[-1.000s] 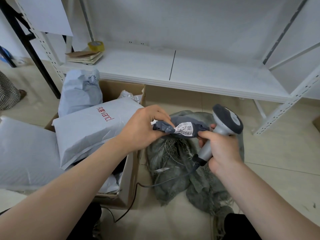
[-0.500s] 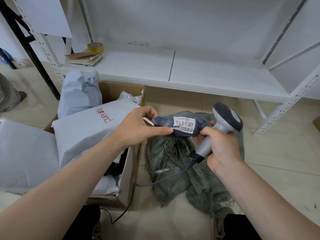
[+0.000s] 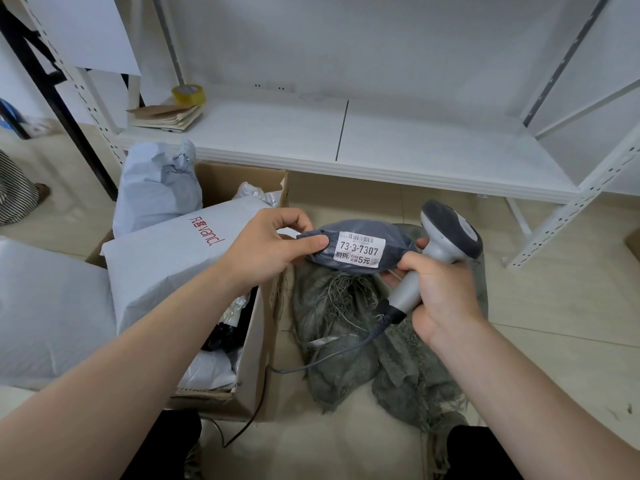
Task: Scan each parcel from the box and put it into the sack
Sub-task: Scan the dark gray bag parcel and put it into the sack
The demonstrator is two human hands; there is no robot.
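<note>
1. Cable (image 3: 329, 358): runs from the base of the scanner handle below the right grip, down across the sack and leftward past the box corner onto the floor (image 3: 554, 341).
2. Sack (image 3: 346, 313): grey-green, frayed and crumpled. It lies on the floor directly beneath both grips, touching the right wall of the box.
3. Box (image 3: 256, 341): open cardboard, below and left of the left grip. A white parcel (image 3: 166, 258) with red print rests across its top under the left forearm. A large white bag (image 3: 45, 306) lies further left, outside the box.
4. Left grip (image 3: 266, 251): narrow, with thumb and fingers pinching the left end of the dark grey parcel (image 3: 393, 249).
5. Dark grey parcel: held level between the two grips, above the sack and clear of it. Its white label (image 3: 360, 251) faces up and reads 73-3-7307 below a barcode.
6. Right grip (image 3: 440, 289): wrapped around the handle of the scanner (image 3: 446, 233). Its fingertips touch the right end of the dark grey parcel. The scanner head stands above the right grip, just right of that parcel.
7. Grey bag (image 3: 156, 188): stands upright at the far left corner of the box, beyond the left grip.
8. Shelf (image 3: 381, 143): white, beyond both grips. At its left end sit a tape roll (image 3: 188, 94) and a paper stack (image 3: 166, 116), touching.
</note>
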